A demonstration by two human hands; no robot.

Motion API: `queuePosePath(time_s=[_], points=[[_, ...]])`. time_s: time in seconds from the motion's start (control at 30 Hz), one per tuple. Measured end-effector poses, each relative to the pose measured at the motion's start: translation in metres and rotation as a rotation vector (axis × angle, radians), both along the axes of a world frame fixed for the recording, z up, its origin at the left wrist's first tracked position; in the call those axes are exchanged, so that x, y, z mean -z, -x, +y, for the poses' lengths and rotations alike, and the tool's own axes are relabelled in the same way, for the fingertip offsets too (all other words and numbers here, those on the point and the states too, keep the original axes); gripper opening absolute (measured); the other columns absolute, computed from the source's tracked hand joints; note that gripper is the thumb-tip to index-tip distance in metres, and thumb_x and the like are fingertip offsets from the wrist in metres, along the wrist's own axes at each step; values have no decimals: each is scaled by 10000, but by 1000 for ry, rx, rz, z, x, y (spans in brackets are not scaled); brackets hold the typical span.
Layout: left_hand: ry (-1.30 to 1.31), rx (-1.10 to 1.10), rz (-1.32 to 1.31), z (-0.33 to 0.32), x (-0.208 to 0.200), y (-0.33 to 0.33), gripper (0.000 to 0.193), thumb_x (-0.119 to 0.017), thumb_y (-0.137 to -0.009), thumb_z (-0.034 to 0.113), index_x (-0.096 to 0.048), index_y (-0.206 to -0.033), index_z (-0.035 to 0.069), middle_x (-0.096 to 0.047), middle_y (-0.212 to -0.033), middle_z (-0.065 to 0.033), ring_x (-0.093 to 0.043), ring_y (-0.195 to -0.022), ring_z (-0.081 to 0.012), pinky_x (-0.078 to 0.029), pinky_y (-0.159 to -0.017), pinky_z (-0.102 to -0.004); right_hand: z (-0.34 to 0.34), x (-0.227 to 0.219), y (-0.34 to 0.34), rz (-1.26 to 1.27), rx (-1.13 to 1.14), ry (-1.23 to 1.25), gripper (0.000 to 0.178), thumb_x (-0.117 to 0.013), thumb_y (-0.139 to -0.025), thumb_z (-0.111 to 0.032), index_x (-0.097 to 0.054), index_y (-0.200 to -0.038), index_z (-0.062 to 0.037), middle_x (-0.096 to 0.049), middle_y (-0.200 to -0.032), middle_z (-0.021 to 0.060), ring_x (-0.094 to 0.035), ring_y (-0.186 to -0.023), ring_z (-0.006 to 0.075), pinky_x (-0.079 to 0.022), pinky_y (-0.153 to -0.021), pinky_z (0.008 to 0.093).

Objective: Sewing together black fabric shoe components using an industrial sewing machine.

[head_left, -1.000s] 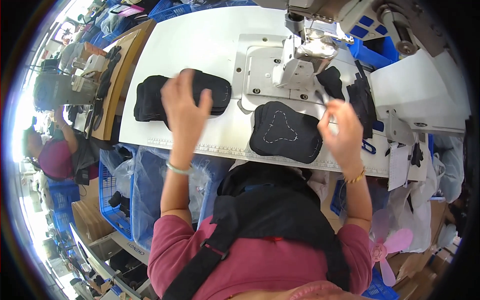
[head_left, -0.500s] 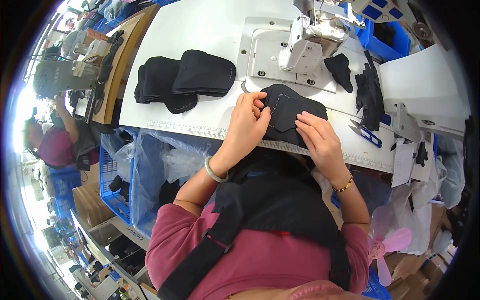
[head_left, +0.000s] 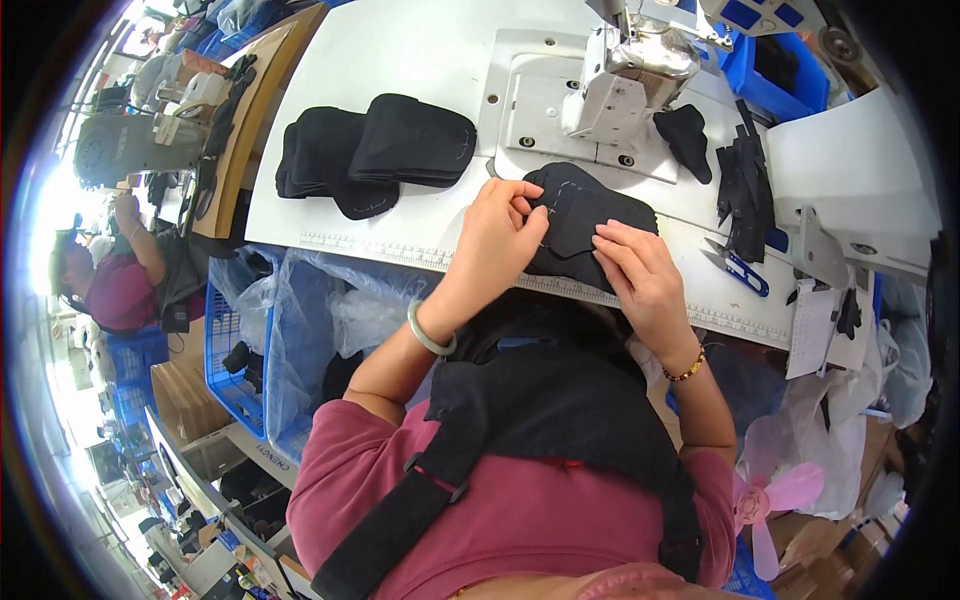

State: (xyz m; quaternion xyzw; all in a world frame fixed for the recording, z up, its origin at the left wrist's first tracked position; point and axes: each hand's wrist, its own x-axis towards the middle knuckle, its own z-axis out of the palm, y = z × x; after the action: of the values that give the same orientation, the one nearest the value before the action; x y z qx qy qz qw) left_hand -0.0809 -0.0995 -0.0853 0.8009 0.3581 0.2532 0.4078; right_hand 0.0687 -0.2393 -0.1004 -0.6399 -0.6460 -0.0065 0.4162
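Note:
A stack of black fabric pieces (head_left: 583,215) with pale dashed marks on its top piece lies at the table's front edge, below the sewing machine. A smaller black piece seems to lie on top, though black on black makes its outline hard to follow. My left hand (head_left: 500,228), with a pale bangle at the wrist, pinches the left edge of the top piece between thumb and fingers. On the stack's right side rest the stretched fingers of my right hand (head_left: 640,275), lying fairly flat and gripping nothing visible.
Two overlapping piles of black pieces (head_left: 410,140) lie at left. The sewing machine (head_left: 610,85) stands behind the stack. At right are a small black piece (head_left: 684,143), black strips (head_left: 742,195) and blue-handled thread snips (head_left: 745,275). A plastic-lined blue crate (head_left: 285,350) stands below the table edge.
The whole view has shifted slightly. Both hands keep nearly the same hold on the stack, with only small finger movements.

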Motion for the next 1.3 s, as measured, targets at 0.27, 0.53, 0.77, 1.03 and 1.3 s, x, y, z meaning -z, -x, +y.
queuePosePath(time_s=[0.27,0.53,0.77,1.03,1.3], points=[[456,291,-138,-4,-30,-13,326,-722,-818,137,-528,-1019,-29,-604,-925,-62,-574,-829,-93,-476,-712,-241,-1,6,-3,46,-5,-42,283,-691,-772,-1,-641,-1051,-10,-618,-1098,89,-594,-1022,255,-477,-861,344],[494,321,-359,-1,-40,-27,339,-644,-895,121,-515,-1159,-47,-627,-991,-60,-568,-895,-82,-489,-765,-241,9,-16,-16,-123,9,-214,343,-686,-764,18,-648,-1100,-34,-583,-1168,79,-549,-1095,271,-468,-916,359],[389,304,-378,2,-37,-30,295,-588,-928,109,-517,-1167,-50,-615,-985,-42,-524,-879,-59,-468,-756,-225,24,-28,-18,-152,0,-284,336,-706,-757,6,-659,-1087,-35,-596,-1146,70,-552,-1082,261,-473,-906,348],[423,320,-411,7,-38,-29,258,-582,-932,99,-534,-1141,-45,-601,-978,-23,-511,-873,-46,-457,-746,-204,29,-30,-20,-140,-22,-256,345,-697,-759,16,-657,-1098,-32,-598,-1154,68,-548,-1086,252,-469,-910,339],[398,314,-398,11,-37,-28,302,-574,-933,118,-510,-1178,-46,-618,-978,-59,-530,-880,-79,-474,-756,-245,32,-35,-18,-138,-14,-240,348,-687,-759,29,-655,-1100,-34,-596,-1160,69,-542,-1100,254,-464,-924,337]])
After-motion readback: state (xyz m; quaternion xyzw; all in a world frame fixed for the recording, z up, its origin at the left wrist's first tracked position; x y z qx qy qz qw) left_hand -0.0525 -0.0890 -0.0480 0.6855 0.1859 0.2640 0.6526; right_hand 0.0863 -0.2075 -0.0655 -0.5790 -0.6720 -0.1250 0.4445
